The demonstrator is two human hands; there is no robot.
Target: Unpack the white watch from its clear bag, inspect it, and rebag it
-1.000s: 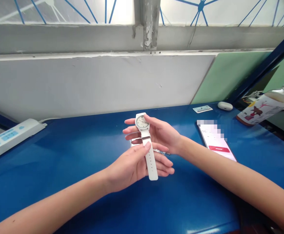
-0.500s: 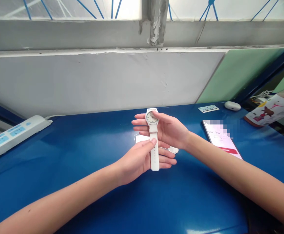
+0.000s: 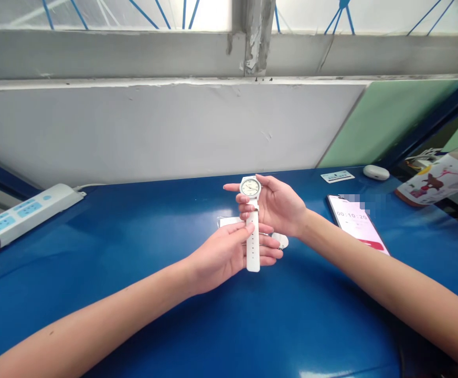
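A white wristwatch [image 3: 253, 241] with a round pale dial is held up between both hands, its strap hanging down toward me. My left hand [image 3: 223, 254] pinches the holed strap, thumb on top and fingers stretched out beneath it. Around the upper part, just below the dial, my right hand [image 3: 278, 205] curls its fingers over the strap; its index finger points left behind the watch case. Behind the hands, partly hidden, lie a white flat item [image 3: 229, 221] and a small white rounded piece [image 3: 280, 240] on the blue table.
On the blue table [image 3: 134, 226], a white power strip [image 3: 24, 215] lies at the left. To the right are a phone [image 3: 354, 223] showing a timer, a card [image 3: 337, 176], a white earbud case [image 3: 376, 172] and a tilted labelled bottle [image 3: 437, 176]. A wall stands behind.
My right thumb has come off the dial, and several right fingers have curled over the strap. The watch has shifted slightly right, its dial now fully visible. My left hand still pinches the strap.
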